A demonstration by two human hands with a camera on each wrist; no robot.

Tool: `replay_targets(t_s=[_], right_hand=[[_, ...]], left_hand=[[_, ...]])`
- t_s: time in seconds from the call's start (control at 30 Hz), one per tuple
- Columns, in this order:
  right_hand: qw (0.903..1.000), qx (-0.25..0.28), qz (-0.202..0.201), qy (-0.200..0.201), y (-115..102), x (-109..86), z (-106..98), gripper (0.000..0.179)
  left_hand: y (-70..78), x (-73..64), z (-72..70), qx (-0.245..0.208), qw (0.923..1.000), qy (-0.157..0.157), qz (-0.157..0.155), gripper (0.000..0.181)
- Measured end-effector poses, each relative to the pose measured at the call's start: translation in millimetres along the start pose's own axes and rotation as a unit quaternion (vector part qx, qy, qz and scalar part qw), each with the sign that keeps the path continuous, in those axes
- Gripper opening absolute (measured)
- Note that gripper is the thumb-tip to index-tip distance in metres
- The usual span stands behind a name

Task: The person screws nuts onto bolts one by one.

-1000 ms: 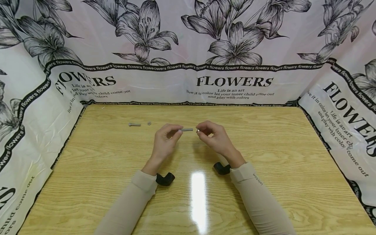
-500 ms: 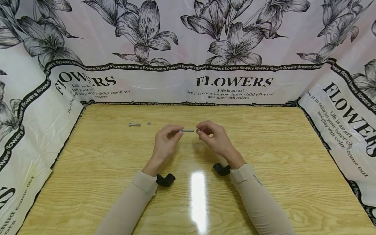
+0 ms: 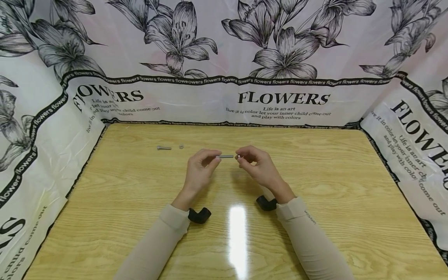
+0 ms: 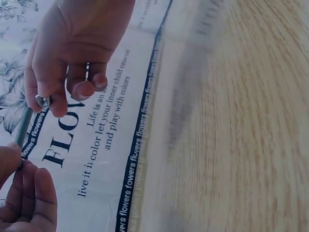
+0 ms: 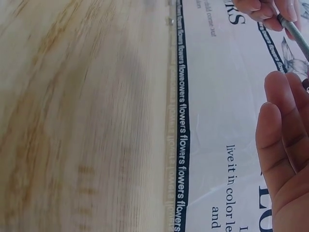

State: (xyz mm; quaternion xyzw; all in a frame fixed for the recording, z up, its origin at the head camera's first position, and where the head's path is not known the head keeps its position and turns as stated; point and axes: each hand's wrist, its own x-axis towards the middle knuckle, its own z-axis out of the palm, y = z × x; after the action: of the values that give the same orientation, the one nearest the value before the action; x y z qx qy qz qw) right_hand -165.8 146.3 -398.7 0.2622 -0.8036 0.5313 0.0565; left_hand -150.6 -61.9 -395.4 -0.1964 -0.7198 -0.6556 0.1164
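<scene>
In the head view my left hand [image 3: 197,173] pinches a silver bolt [image 3: 226,156] near its head, the threaded shank pointing right. Facing it, my right hand [image 3: 260,167] holds a small metal nut [image 3: 238,156] between thumb and forefinger. The bolt's tip is very near the nut; whether they touch I cannot tell. From the left wrist, the nut [image 4: 42,101] shows at the right hand's fingertips, beside the far end of the bolt [image 4: 22,130]. In the right wrist view the bolt [image 5: 295,35] runs out from the left fingers, and the nut is mostly out of frame.
A second bolt [image 3: 164,147] lies on the wooden table [image 3: 122,186] at the back left, with another nut [image 3: 181,146] just right of it. A black wrist mount sits at each cuff. Flower-printed sheeting [image 3: 196,101] walls the back and sides.
The gap between bolt tip and nut looks slightly narrower. The whole head view has shifted a little. Both hands keep their grips, and the things on the table lie unmoved.
</scene>
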Motion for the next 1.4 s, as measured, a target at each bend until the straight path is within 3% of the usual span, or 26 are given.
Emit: replay_targets(t_s=[0.13, 0.37, 0.7, 1.1, 1.2, 1.4], right_hand=[[1.0, 0.005, -0.002, -0.001, 18.7, -0.6, 1.5, 0.018], [0.9998, 0.017, -0.009, -0.005, 22.7, -0.9, 2.4, 0.019], [0.9998, 0.014, -0.008, -0.009, -13.9, -1.4, 1.1, 0.018], [0.9996, 0.013, -0.025, 0.0, -17.8, -0.8, 3.0, 0.017], [0.9998, 0.01, -0.02, 0.003, -14.3, -0.7, 3.2, 0.017], [0.9997, 0.021, -0.002, 0.009, 14.4, -0.7, 5.3, 0.018]], left_hand=[[1.3, -0.5, 1.0, 0.006, 1.0, 0.0, 0.0, 0.014], [2.2, -0.5, 2.2, 0.007, 0.9999, 0.0, -0.007, 0.015], [1.2, -1.1, 4.5, 0.002, 1.0, -0.003, 0.002, 0.015], [-1.3, -2.6, 4.9, -0.006, 1.0, -0.008, -0.002, 0.015], [-1.4, -2.4, 5.5, -0.006, 0.9999, -0.006, -0.006, 0.016], [0.1, -1.9, 6.0, -0.017, 0.9995, 0.002, -0.026, 0.017]])
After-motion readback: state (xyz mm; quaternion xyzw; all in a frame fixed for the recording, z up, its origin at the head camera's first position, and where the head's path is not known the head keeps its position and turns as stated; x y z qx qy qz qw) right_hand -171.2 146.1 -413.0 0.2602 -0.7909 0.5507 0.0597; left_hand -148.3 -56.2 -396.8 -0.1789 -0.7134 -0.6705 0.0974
